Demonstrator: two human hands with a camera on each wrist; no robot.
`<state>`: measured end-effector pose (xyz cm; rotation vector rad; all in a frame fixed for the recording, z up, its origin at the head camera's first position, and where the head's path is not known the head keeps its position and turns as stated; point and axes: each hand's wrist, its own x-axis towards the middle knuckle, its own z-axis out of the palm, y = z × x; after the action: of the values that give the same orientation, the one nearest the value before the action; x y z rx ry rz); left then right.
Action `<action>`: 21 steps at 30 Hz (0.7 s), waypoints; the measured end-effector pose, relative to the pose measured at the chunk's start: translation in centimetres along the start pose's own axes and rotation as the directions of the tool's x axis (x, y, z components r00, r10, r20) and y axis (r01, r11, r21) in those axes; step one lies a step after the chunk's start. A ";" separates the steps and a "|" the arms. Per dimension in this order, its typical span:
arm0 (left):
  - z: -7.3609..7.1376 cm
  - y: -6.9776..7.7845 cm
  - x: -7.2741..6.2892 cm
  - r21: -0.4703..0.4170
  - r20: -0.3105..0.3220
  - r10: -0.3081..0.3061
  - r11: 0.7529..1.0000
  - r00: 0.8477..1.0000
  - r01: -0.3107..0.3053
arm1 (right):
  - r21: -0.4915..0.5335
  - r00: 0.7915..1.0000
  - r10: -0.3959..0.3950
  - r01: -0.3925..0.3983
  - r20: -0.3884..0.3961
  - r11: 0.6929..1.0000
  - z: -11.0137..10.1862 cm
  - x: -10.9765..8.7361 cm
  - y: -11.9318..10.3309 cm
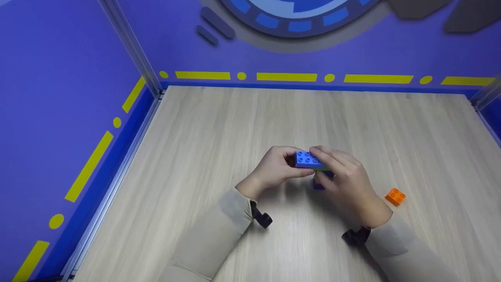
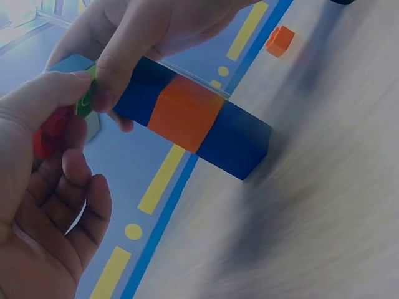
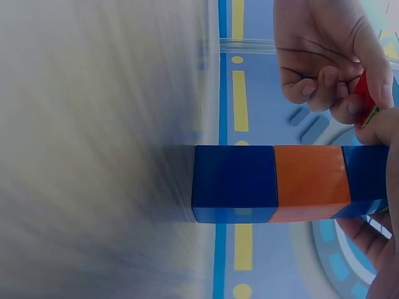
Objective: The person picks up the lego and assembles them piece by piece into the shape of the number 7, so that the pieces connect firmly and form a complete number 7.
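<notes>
Both hands hold a toy brick build above the middle of the table. A light blue brick (image 1: 307,159) tops it, studs up, with a green brick (image 2: 86,103) below. Downward runs a column of a dark blue brick, an orange brick (image 3: 312,182) and another dark blue brick (image 3: 234,179). My left hand (image 1: 272,169) grips the build's left end, its thumb on the green edge and its fingers by a red brick (image 2: 51,134). With fingers over the top brick and thumb low near the column, my right hand (image 1: 348,176) grips the right end, hiding part of it.
A loose orange brick (image 1: 395,197) lies studs up on the wooden table (image 1: 219,129), beside the right wrist. Blue panels (image 1: 78,78) with yellow markings stand along the table's left and back edges. Black mounts (image 1: 261,216) are strapped to both wrists.
</notes>
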<state>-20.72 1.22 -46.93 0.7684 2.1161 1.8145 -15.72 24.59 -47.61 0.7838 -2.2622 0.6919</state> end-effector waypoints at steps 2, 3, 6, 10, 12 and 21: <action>0.0 0.2 -0.1 0.018 0.004 0.016 1.000 1.000 -0.016 | 0.014 1.000 -0.007 0.007 -0.015 1.000 0.1 0.1 0.0; -0.1 0.2 -0.1 0.030 0.008 0.032 0.999 0.999 -0.032 | 0.020 1.000 -0.009 0.009 -0.020 1.000 0.1 0.1 0.0; -0.2 0.5 -0.2 0.131 0.030 0.118 0.984 0.993 -0.121 | 0.033 0.999 -0.013 0.014 -0.035 0.999 0.2 0.1 -0.1; -0.6 0.8 -0.4 0.411 0.076 0.295 0.861 0.952 -0.299 | 0.036 0.999 -0.011 0.012 -0.041 0.999 0.2 0.2 -0.1; -0.7 0.9 -0.4 0.530 0.099 0.381 0.762 0.919 -0.373 | 0.033 0.999 -0.008 0.009 -0.042 0.999 0.2 0.2 -0.1; -1.0 0.9 -0.3 0.723 0.192 0.642 0.419 0.742 -0.549 | 0.047 0.998 -0.001 0.004 -0.057 0.999 0.5 0.0 -0.1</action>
<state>-20.79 0.32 -45.93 1.8833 2.9614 1.0953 -15.82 24.23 -47.91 0.7795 -2.2004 0.7595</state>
